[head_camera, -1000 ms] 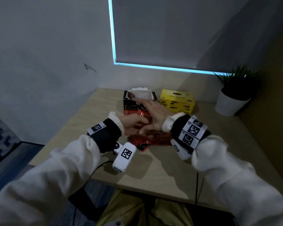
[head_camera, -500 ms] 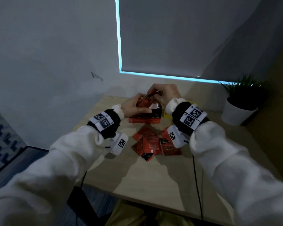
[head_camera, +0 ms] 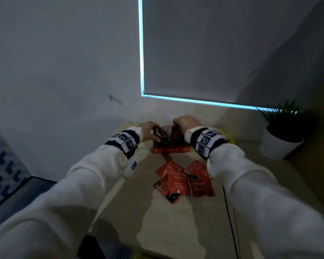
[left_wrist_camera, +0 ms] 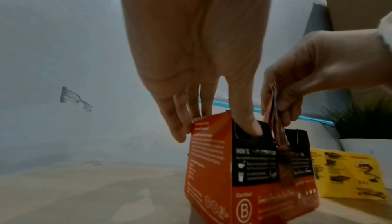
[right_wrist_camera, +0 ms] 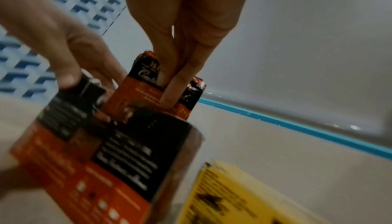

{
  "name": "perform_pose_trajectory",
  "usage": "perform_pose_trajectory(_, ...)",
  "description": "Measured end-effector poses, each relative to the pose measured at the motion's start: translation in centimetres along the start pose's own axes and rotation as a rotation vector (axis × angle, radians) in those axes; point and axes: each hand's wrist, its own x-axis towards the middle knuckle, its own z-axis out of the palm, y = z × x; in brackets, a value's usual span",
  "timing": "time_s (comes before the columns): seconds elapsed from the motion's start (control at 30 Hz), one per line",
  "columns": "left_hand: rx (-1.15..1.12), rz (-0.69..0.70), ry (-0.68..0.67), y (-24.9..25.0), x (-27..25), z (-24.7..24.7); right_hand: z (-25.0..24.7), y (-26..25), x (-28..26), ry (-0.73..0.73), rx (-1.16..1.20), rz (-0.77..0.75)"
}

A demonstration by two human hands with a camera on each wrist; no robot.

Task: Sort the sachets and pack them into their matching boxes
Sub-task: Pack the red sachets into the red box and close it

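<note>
Pinching sachets above the orange box, right hand; left hand apparently grips its rim.

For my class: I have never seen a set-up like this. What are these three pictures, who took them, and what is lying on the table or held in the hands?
No machine here: a person works with bare hands and wears three cameras. The head view looks down over both arms; the patterned bands on the wrists carry the other two cameras, each looking along its own hand.

On the wooden table stands an orange box, open at the top. The left hand grips its upper edge, thumb on the front and fingers behind. The right hand pinches a few orange sachets and lowers them into that box.

More loose sachets lie nearer the person. A yellow box sits beside the orange one, and a potted plant stands at the far right.
</note>
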Motion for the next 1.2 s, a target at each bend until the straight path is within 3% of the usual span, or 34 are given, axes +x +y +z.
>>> perform_pose_trajectory(0.23, -0.197, 0.028, -0.042, -0.5, -0.1, 0.2, 0.7, -1.2, 0.3, -0.195, -0.108, -0.133)
perform_pose_trajectory(0.37, -0.206, 0.024, -0.056, -0.5, -0.2, 0.2, 0.6, -2.6, 1.6, -0.233, -0.099, -0.093)
perform_pose_trajectory(0.53, -0.199, 0.025, -0.068, -0.4, -0.1, 0.1, 1.1, -3.3, 2.0, -0.267, -0.11, -0.203)
perform_pose_trajectory(0.67, -0.211, 0.019, -0.057, -0.6, 0.0, 0.3, 0.7, -2.2, 0.3, -0.176, -0.077, -0.248)
perform_pose_trajectory(0.8, -0.123, 0.027, -0.085, -0.6, -0.3, 0.1, -0.3, -0.8, -2.5, 0.044, 0.133, -0.281)
perform_pose_trajectory(0.87, -0.066, 0.034, -0.017, -0.7, -0.9, 0.0, -0.6, 0.1, -4.2, 0.081, 0.17, -0.264)
perform_pose_trajectory(0.93, -0.095, 0.071, 0.134, -0.6, -2.0, -0.1, -0.2, 1.4, -6.3, 0.044, 0.182, -0.218)
perform_pose_trajectory(1.03, -0.101, 0.254, 0.346, 0.7, -5.2, 0.5, 1.9, 3.0, -9.4, -0.166, 0.12, -0.173)
perform_pose_trajectory(1.07, -0.037, 0.308, 0.325, 1.4, -6.3, 1.0, 3.0, 3.3, -10.2, -0.236, 0.095, -0.152)
perform_pose_trajectory(1.13, 0.179, 0.336, 0.124, 3.1, -7.6, 2.6, 5.0, 3.5, -11.7, -0.347, 0.086, -0.102)
perform_pose_trajectory(1.2, 0.31, 0.206, -0.12, 4.1, -7.5, 4.4, 6.2, 3.7, -12.3, -0.423, 0.111, -0.064)
